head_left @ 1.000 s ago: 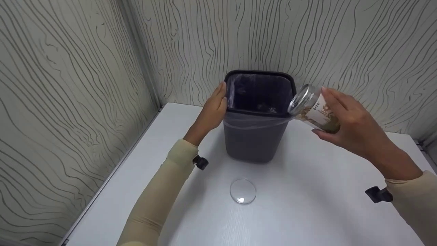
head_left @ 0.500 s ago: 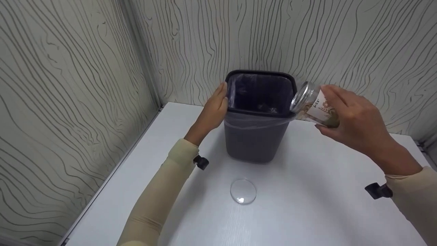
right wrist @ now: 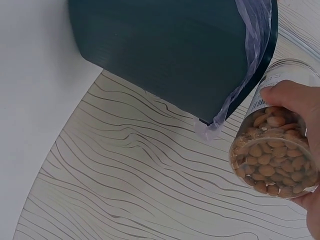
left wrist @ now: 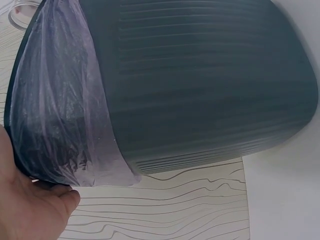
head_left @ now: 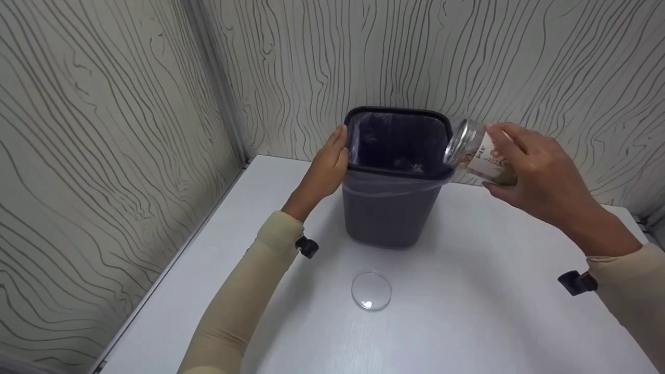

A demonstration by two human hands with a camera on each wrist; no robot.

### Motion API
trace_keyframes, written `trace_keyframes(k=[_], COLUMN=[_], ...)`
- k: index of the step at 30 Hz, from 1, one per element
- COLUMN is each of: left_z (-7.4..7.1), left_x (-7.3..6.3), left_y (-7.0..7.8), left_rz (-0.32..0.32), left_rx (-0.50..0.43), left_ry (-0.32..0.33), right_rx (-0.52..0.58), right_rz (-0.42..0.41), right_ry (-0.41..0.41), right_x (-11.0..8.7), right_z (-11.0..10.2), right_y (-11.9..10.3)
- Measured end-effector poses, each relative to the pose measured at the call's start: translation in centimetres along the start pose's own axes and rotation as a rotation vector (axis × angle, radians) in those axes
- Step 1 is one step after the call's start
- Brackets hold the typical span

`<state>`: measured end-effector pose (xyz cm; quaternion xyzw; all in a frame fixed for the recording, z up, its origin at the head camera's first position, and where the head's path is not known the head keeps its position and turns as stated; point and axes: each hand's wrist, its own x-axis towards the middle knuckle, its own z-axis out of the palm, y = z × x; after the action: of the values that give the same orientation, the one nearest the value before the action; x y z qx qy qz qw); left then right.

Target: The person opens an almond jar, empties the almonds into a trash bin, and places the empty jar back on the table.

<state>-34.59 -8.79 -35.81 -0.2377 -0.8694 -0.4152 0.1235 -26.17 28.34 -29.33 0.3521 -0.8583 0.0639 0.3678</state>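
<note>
A dark trash bin [head_left: 390, 213] stands upright on the white table, lined with a thin clear bag [head_left: 395, 186]. At its left rim, my left hand [head_left: 326, 166] holds the edge; the left wrist view shows the fingers [left wrist: 62, 200] bent near the bag's fold. My right hand [head_left: 540, 169] grips a clear jar [head_left: 486, 156] with a flowered label. The jar is tilted, its uncapped mouth at the bin's right rim. Almonds [right wrist: 277, 162] lie toward its base in the right wrist view. Part of the jar is hidden behind my fingers.
A clear round lid [head_left: 371, 291] lies flat on the white table [head_left: 467, 317] in front of the bin. A wood-grain patterned wall [head_left: 311, 67] rises right behind the bin, and another runs along the table's left side.
My right hand has lifted the jar slightly, and its mouth now sits a bit higher beside the bin's rim. My left hand stays at the bin's left side.
</note>
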Motion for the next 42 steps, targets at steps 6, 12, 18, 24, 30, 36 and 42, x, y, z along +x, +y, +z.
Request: trace_keyframes(k=[6, 12, 18, 24, 30, 36, 42], left_z=[-0.1, -0.2, -0.1, 0.0, 0.0, 0.0, 0.1], left_x=[0.1, 0.1, 0.1, 0.0, 0.0, 0.1, 0.0], left_y=[0.0, 0.1, 0.2, 0.2, 0.3, 0.3, 0.1], left_rz=[0.004, -0.004, -0.006, -0.016, -0.03, -0.016, -0.013], left_rx=[0.003, 0.0, 0.003, 0.005, -0.005, -0.001, 0.01], left_ry=[0.003, 0.009, 0.016, 0.012, 0.004, 0.009, 0.012], right_rx=[-0.058, -0.08, -0.098, -0.103, -0.106, -0.123, -0.146], right_rz=[-0.007, -0.009, -0.011, -0.028, -0.048, -0.058, -0.044], right_ry=[0.008, -0.003, -0.018, -0.031, -0.04, -0.037, -0.059], right_x=[0.3, 0.8, 1.2, 1.4, 1.6, 2.0, 2.3], right_z=[0.1, 0.2, 0.3, 0.6, 1.0, 1.2, 1.3], right_y=[0.3, 0.5, 0.9, 1.5, 1.8, 1.9, 1.9])
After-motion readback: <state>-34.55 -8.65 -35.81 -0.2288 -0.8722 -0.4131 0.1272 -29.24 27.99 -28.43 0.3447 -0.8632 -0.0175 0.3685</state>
